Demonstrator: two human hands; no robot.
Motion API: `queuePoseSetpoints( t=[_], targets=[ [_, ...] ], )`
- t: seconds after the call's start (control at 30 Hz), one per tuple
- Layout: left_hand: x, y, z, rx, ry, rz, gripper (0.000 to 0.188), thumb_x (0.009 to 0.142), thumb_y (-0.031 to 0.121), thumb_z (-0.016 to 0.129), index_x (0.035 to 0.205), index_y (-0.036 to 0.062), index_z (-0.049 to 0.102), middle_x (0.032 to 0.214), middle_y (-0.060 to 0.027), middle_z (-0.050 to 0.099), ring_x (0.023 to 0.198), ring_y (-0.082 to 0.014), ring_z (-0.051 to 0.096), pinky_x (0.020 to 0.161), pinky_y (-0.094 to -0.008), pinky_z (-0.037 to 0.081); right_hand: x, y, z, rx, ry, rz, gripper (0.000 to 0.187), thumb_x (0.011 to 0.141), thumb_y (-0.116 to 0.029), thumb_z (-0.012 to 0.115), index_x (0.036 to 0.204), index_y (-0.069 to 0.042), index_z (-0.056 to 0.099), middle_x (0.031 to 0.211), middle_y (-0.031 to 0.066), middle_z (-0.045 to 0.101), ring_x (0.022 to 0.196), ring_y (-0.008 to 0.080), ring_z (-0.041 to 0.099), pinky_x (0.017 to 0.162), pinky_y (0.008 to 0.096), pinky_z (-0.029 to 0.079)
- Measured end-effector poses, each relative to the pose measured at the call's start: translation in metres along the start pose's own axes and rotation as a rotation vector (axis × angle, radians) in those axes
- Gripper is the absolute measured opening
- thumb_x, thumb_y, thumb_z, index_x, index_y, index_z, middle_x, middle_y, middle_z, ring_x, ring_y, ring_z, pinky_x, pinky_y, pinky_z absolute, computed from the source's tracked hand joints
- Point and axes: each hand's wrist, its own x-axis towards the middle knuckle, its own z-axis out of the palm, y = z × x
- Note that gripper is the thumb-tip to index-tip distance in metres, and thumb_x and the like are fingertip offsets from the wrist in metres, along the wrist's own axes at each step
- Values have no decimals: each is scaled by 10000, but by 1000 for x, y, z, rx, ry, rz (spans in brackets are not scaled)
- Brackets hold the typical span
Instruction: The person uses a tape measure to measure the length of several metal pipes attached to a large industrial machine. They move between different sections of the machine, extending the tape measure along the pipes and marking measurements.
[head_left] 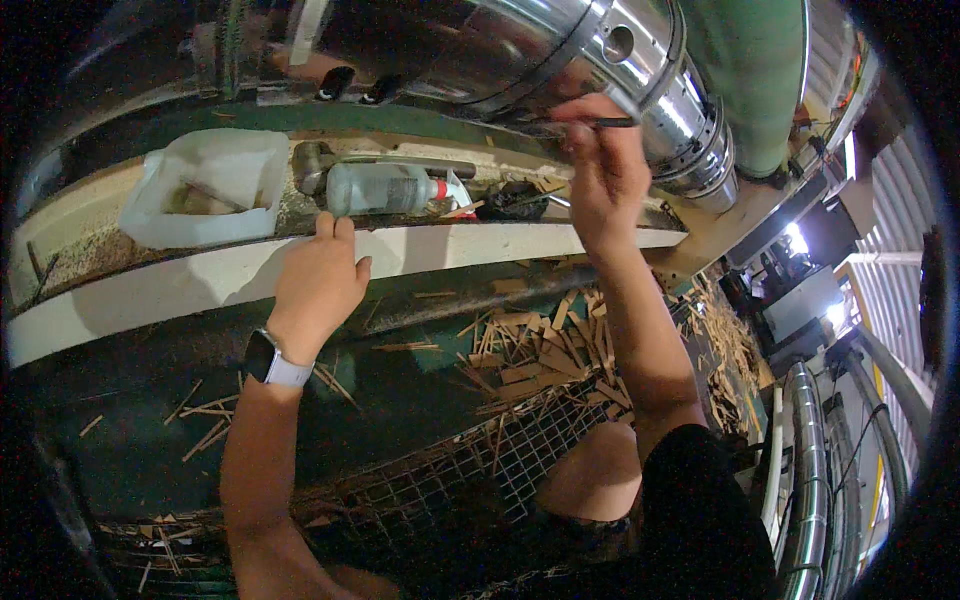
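Note:
My left hand (318, 285), with a watch on its wrist, leans on the white rail (440, 250). Its fingertips reach over the rail's upper edge, the thumb stands apart, and nothing shows in it. Just beyond lie a clear spray bottle (375, 190) on its side and a hammer-like tool (315, 167) with a long handle. My right hand (610, 185) is raised beside the shiny metal cylinder (665, 120), closed on a thin dark stick-like tool (613, 122). The tool's exact kind cannot be made out, and the hand is slightly blurred.
A cut-open translucent plastic container (265, 215) sits in the trough at left. A dark bundle (512, 200) lies right of the bottle. Below the rail, cardboard scraps (545, 350) cover a wire grid (440, 480). A green cylinder (750, 80) rises at upper right; pipes (805, 480) run at right.

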Motion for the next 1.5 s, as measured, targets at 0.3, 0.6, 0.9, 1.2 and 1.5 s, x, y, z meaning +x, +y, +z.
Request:
queuePoseSetpoints(
  t=[0.3,0.6,0.9,1.2,1.5],
  targets=[
    [2,5,-4,55,-12,-17,395,762,246,590,1015,-22,449,1048,-203,491,706,-340,583,617,-401,480,-53,44,-17,150,-441,531,143,879,-164,502,838,-28,516,630,87,512,560,187,480,542,296,409],
    [2,5,-6,54,-15,-28,365,764,234,587,998,-18,466,990,-183,506,685,-336,580,584,-402,477,-48,56,-5,-41,-413,483,145,859,-180,521,847,-36,538,654,194,539,577,366,504,534,377,415],
    [6,9,0,54,24,-73,297,784,249,567,897,-10,476,912,-182,519,636,-347,573,556,-417,469,-58,47,10,64,-381,508,206,894,-186,473,769,-24,500,560,56,472,494,170,439,461,285,358],
    [9,21,4,107,72,-124,267,789,238,571,874,6,471,864,-158,488,640,-321,576,549,-375,475,-65,-4,56,1453,196,1190,406,891,-480,361,818,-89,439,549,-28,289,431,84,264,340,217,193],
    [13,26,-10,91,-50,-133,293,761,227,586,897,1,459,882,-156,471,644,-290,583,565,-373,469,-32,-41,79,1711,614,1399,593,762,-681,373,816,-95,449,723,85,449,583,165,386,331,234,226]
  ],
)
